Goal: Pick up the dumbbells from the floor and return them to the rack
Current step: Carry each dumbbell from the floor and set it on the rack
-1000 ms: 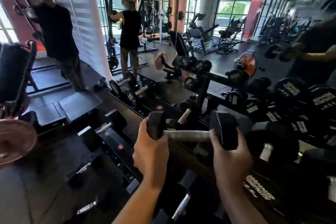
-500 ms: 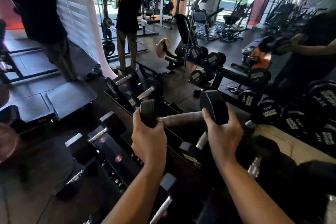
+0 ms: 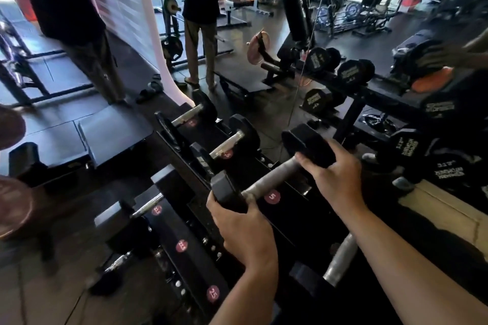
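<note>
I hold a black hex dumbbell (image 3: 272, 179) with a grey metal handle by its two ends. My left hand (image 3: 244, 229) grips the near head and my right hand (image 3: 334, 174) wraps the far head. The dumbbell is tilted, its far end higher, just above the black dumbbell rack (image 3: 192, 250) at a slot marked with a red "5" sticker (image 3: 272, 196). Whether it touches the rack I cannot tell. Further along the top tier lie two small dumbbells (image 3: 227, 140).
Lower rack tiers hold more dumbbells (image 3: 142, 208), with one grey handle (image 3: 339, 261) under my right forearm. A mirror ahead reflects round dumbbells (image 3: 353, 71) and a standing person (image 3: 200, 16). Another person (image 3: 76, 24) stands left by a flat bench (image 3: 113, 132).
Both hands have carried the dumbbell down and forward, closer to the rack's top tier. My view has tipped lower onto the rack.
</note>
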